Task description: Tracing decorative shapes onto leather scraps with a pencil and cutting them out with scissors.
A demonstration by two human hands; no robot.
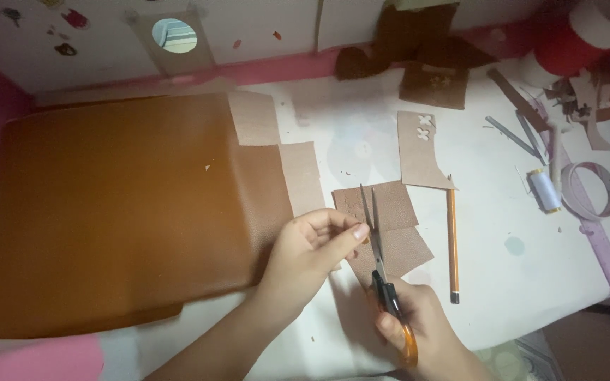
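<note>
A large tan leather sheet (118,212) is spread flat at far left of the white surface (524,282), w/ two paler offcuts (277,152) laid at its right edge. Next, the left hand (312,250) is seen w/ fingers closed, pinching the left edge of a small brown leather piece (390,226). That piece lies centre, just right of the sheet. Orange-handled scissors (386,279) are gripped in the right hand (425,331), blades parted over the piece; cut appears partway, not finished. Further right, a pencil (452,243) lies upright-wise, beside a punched strip (419,148). A thread spool (545,189) & tape ring (591,190) are found at far right.
</note>
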